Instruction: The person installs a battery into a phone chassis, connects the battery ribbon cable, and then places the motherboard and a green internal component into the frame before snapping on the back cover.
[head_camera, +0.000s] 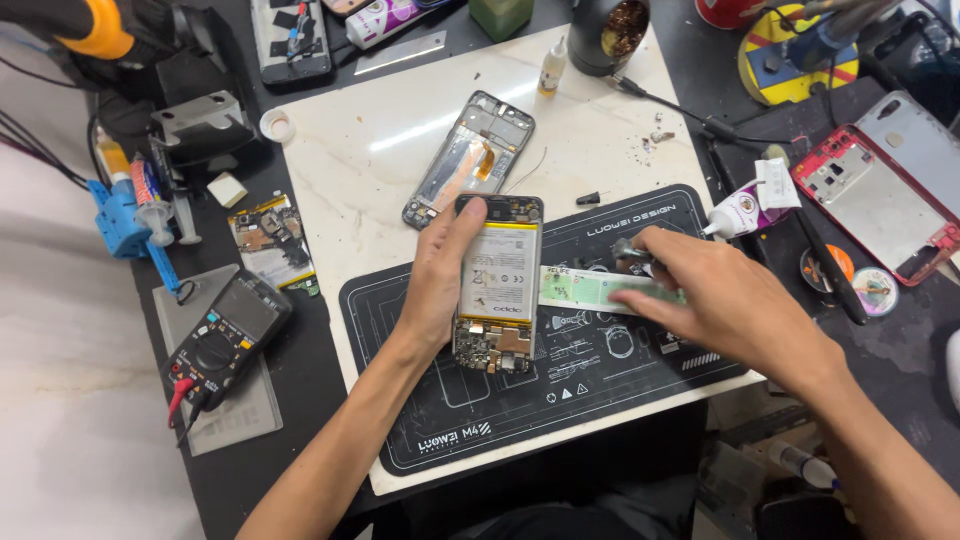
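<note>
An opened phone with its white battery and bare circuit board showing lies on a black repair mat. My left hand grips it along its left edge, thumb near the top. My right hand rests to the right on the mat, fingers closed on a pale green flat strip that reaches toward the phone's right side. A small dark metal part sits by its fingertips.
A second phone frame lies on the white board behind. A multimeter and circuit board sit at left. A red phone housing, glue tube, small bottle and solder tip cleaner pot stand at right and back.
</note>
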